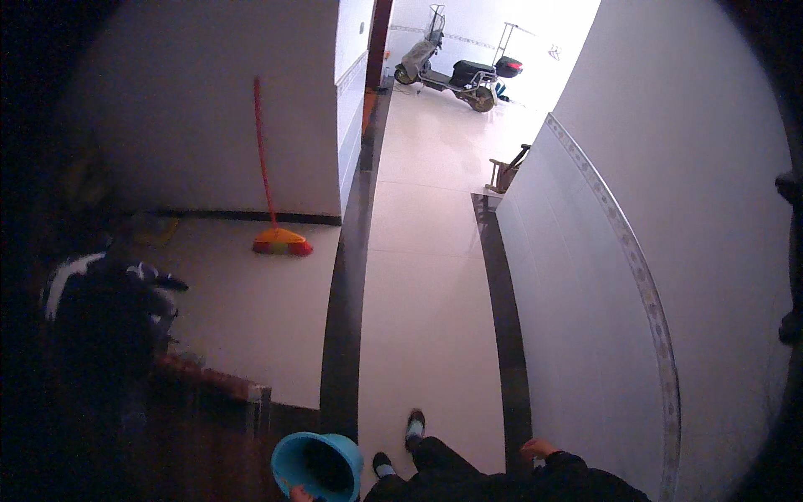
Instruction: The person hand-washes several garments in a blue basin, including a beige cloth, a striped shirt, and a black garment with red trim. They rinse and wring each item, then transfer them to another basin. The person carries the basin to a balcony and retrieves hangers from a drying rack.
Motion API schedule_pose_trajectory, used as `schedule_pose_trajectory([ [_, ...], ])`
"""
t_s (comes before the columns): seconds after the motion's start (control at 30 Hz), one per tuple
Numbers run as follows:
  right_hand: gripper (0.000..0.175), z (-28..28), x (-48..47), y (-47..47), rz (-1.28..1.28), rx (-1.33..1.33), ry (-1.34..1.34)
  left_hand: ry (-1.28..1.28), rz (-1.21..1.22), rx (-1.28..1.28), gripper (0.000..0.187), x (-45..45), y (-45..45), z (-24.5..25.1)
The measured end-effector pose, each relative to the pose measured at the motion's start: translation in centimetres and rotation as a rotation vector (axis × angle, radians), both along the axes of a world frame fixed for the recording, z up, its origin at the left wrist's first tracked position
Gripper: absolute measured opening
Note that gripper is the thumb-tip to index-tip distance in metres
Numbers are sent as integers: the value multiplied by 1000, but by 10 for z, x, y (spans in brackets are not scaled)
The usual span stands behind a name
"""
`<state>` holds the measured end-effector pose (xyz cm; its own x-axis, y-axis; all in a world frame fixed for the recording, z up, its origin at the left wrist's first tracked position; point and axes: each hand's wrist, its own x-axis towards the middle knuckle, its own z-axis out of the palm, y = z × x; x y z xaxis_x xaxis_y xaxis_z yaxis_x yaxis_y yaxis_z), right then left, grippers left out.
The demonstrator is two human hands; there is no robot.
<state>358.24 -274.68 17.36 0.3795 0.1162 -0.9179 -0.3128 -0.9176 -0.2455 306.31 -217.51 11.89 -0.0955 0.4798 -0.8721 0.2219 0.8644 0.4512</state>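
At the bottom left of the head view, my left hand (300, 494) grips the rim of a light blue plastic bucket (286, 463). The bucket is tilted, so its dark inside shows, but I cannot make out any contents. My right hand (538, 448) hangs by my side near the tiled lower wall, its fingers partly curled. Too little of that hand shows to tell whether anything is in it. Below me, my feet in dark shoes (414, 427) are on the pale floor tiles (433, 314).
A broom (280, 238) with a red handle leans against the left wall. Dark floor borders (342, 314) flank the passage. Ahead, a wooden stool or chair (504, 174) juts past the right wall (577, 251). An electric scooter (461, 75) stands beyond. Dark, blurred furniture lies left.
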Motion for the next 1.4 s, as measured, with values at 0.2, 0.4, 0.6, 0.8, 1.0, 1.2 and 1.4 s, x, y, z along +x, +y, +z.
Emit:
schedule_pose_trajectory([
  [0.2, 30, 26, 100, 109, 128, -92, -125, -42, -40, 65, 17, 140, 109, -1],
  [0.4, 27, 22, 245, 205, 140, 215, -243, -151, -82, 118, 17, 280, 213, 27],
  [0.6, 23, 46, 389, 337, -57, 83, -404, -139, -66, -20, 19, 417, 309, 42],
  [0.8, 18, 36, 518, 426, -158, 61, -288, -116, -175, 46, 21, 603, 415, 30],
  [1.0, 23, 86, 600, 483, -143, 1, -249, -159, -222, 16, 24, 760, 490, 20],
  [1.2, 18, 34, 683, 493, 315, -157, -236, -147, -266, -42, 26, 911, 589, 12],
  [1.4, 18, -48, 786, 527, 393, -30, -254, -39, -363, 51, 26, 1087, 668, 34],
])
